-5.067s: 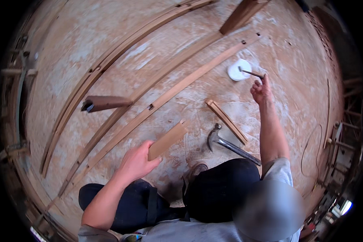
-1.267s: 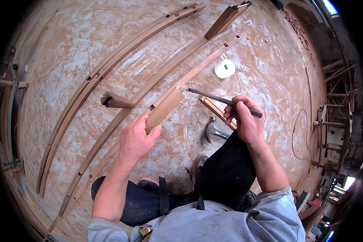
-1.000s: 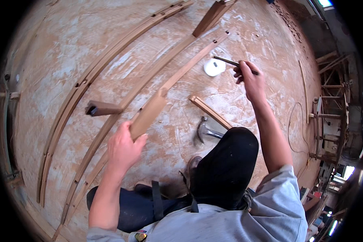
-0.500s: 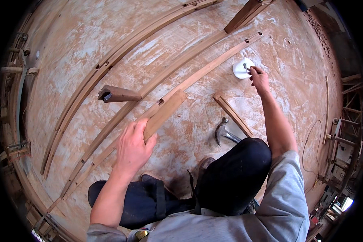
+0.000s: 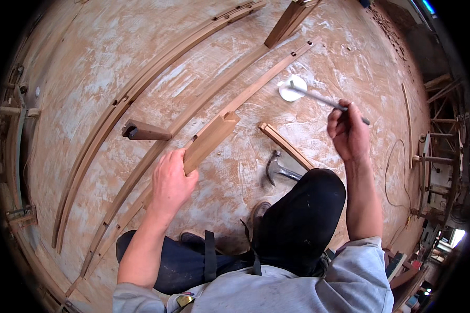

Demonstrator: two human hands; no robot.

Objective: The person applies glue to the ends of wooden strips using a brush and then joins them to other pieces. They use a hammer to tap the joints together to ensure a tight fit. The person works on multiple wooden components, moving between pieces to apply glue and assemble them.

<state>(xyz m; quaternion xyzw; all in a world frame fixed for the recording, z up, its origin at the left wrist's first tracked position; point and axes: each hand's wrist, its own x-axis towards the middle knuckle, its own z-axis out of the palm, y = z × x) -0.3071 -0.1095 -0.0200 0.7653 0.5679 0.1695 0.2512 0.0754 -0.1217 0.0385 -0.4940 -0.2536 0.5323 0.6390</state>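
My left hand [image 5: 173, 176] is closed round the near end of a short wooden piece [image 5: 210, 142], whose far end has a notched tenon. The piece is held over a long curved wooden rail [image 5: 248, 94] with dark mortises. My right hand [image 5: 350, 128] grips a thin grey stick [image 5: 318, 97], slightly blurred. Its far tip, daubed with something pale, is over a small white pot [image 5: 289, 94] on the floor. I cannot tell whether the tip touches the contents. A claw hammer [image 5: 283, 171] lies by my right knee, beside a short grooved wooden strip [image 5: 284, 145].
A second curved rail [image 5: 209, 91] has two upright wooden posts on it, a near post [image 5: 149, 131] and a far post [image 5: 290, 23]. More curved rails [image 5: 156, 68] lie farther left. Wooden racks [image 5: 441, 141] and a cord [image 5: 386, 177] are at the right.
My right hand has drawn back from the white pot, showing more of the stick. The wooden piece in my left hand has turned, so its notched end shows. The view has shifted a little.
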